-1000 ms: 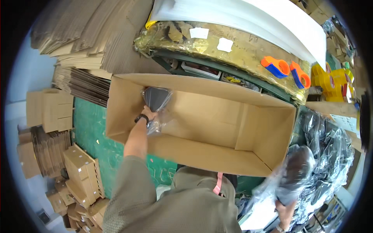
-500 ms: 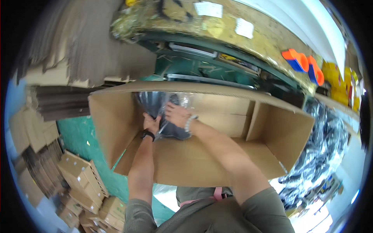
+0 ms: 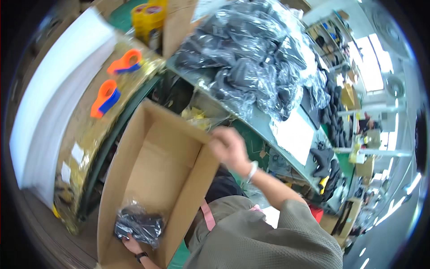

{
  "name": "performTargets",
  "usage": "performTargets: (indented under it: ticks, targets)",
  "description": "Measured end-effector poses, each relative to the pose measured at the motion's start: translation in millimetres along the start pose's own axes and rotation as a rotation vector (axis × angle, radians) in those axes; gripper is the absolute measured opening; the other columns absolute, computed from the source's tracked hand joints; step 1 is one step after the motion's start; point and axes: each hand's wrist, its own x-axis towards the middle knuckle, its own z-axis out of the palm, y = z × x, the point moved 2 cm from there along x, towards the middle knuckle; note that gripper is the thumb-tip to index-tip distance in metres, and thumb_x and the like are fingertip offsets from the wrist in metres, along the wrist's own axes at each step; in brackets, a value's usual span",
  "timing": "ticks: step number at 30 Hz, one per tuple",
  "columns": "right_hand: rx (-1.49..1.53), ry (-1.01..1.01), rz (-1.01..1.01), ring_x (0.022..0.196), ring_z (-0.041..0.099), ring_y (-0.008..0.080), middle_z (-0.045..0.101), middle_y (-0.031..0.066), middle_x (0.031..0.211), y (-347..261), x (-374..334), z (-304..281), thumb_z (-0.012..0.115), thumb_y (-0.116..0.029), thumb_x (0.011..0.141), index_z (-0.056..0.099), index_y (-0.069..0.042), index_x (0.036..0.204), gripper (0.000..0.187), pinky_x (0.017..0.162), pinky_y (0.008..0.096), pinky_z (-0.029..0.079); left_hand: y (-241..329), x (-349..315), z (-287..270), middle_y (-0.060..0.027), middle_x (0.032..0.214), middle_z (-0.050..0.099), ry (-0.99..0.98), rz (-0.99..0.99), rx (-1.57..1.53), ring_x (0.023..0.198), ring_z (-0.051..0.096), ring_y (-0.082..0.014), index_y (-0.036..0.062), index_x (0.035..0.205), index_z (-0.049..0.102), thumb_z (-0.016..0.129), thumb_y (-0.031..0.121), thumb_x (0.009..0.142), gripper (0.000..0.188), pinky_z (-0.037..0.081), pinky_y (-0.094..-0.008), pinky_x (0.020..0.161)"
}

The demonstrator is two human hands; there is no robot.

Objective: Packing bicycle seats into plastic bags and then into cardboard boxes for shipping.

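Observation:
A long open cardboard box (image 3: 165,159) stands in front of me. Inside its near end lies a dark item in a clear plastic bag (image 3: 139,225). My left hand (image 3: 131,245), with a black band on the wrist, is closed at the bag's near edge, some fingers hidden by it. At the box's right corner is my right hand (image 3: 230,150), wearing a pale bracelet; motion blurs its fingers, and I cannot tell whether it touches the rim.
A heap of dark items in clear plastic (image 3: 255,58) covers a table (image 3: 260,127) beyond the box. On the left bench lie two orange-and-blue tape dispensers (image 3: 106,98) beside white sheet material (image 3: 49,107). Yellow tape rolls (image 3: 148,20) stand farther back.
My view has turned right, toward the plastic-covered heap. The right hand has left the bagged item and moved to the box's right corner. The left hand stays at the bag.

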Motion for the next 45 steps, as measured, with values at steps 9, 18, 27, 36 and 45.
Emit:
performTargets:
  ticks: [9, 18, 27, 36, 45]
  targets:
    - [-0.668, 0.016, 0.137, 0.113, 0.053, 0.0404, 0.052, 0.0199, 0.128, 306.7, 127.3, -144.4, 0.075, -0.012, 0.072, 0.04, -0.001, 0.139, 0.077, 0.101, 0.0455, 0.042, 578.9, -272.3, 3.1, -0.0078, 0.11, 0.063, -0.441, 0.79, -0.577, 0.099, 0.058, -0.0176, -0.0003, 0.112, 0.062, 0.067, 0.003, 0.088, 0.025, 0.047, -0.0317, 0.089]
    - [-0.201, -0.096, 0.287, 0.101, 0.062, 0.0394, 0.063, 0.022, 0.112, 297.6, 118.4, -211.7, 0.073, -0.01, 0.065, 0.048, -0.002, 0.134, 0.074, 0.087, 0.0421, 0.052, 739.4, -329.2, 362.3, -0.0022, 0.095, 0.063, -1.169, -0.105, -1.11, 0.08, 0.06, -0.0178, 0.0044, 0.107, 0.062, 0.074, 0.038, 0.087, 0.041, 0.05, -0.032, 0.067]
    - [0.337, 0.113, 0.991, 0.091, 0.058, 0.0191, 0.062, 0.01, 0.105, 290.0, -22.8, -259.1, 0.069, -0.007, 0.072, 0.052, 0.003, 0.126, 0.058, 0.084, 0.0309, 0.048, 753.5, -319.7, 315.8, -0.0022, 0.097, 0.069, -0.94, -0.381, -1.353, 0.084, 0.063, -0.0175, 0.0069, 0.106, 0.066, 0.068, 0.035, 0.088, 0.034, 0.051, -0.0327, 0.076]
    - [0.797, 0.068, 0.72, 0.098, 0.059, 0.0202, 0.06, 0.011, 0.113, 200.5, 49.6, -211.5, 0.067, -0.007, 0.077, 0.05, 0.005, 0.129, 0.056, 0.092, 0.0343, 0.048, 610.8, -298.3, -11.5, -0.0085, 0.125, 0.057, -0.893, 0.322, -1.245, 0.114, 0.052, -0.016, -0.0046, 0.134, 0.046, 0.07, 0.021, 0.083, 0.061, 0.04, -0.0316, 0.101]
    - [0.099, -0.959, 0.018, 0.095, 0.066, 0.0306, 0.066, 0.0198, 0.105, -50.9, 75.0, -25.7, 0.072, -0.008, 0.07, 0.046, 0.004, 0.133, 0.069, 0.085, 0.0381, 0.052, 217.1, -102.8, 23.7, -0.0055, 0.088, 0.067, -0.501, -0.624, -1.397, 0.08, 0.065, -0.0167, 0.0048, 0.091, 0.064, 0.057, 0.027, 0.085, 0.024, 0.054, -0.0351, 0.077]
